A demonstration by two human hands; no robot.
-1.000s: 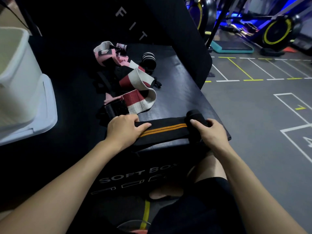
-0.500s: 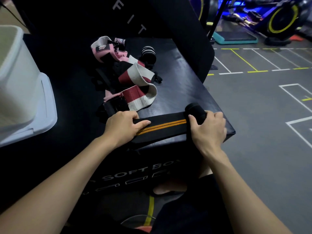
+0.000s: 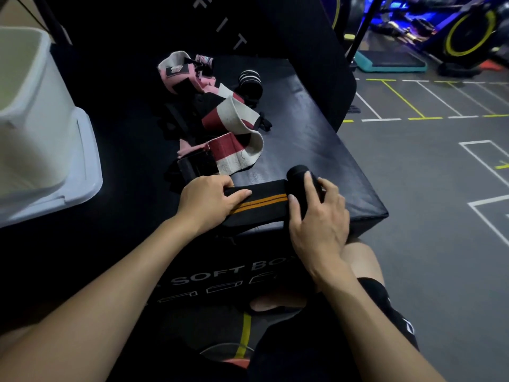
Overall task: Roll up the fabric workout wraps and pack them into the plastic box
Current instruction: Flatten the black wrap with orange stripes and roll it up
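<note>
At the near corner of the black padded soft box [image 3: 316, 139], the black wrap with orange stripes [image 3: 261, 201] lies flat, its rolled end under the right hand [image 3: 316, 216], whose fingers curl over the roll. The left hand [image 3: 209, 202] presses the loose tail flat with straight fingers. The roll sits close to the edge; if tension slackens it could loosen or drop to the grey gym floor [image 3: 427, 216]. More wraps [image 3: 228, 128] lie behind; the white plastic box [image 3: 33, 111] stands far left.
</note>
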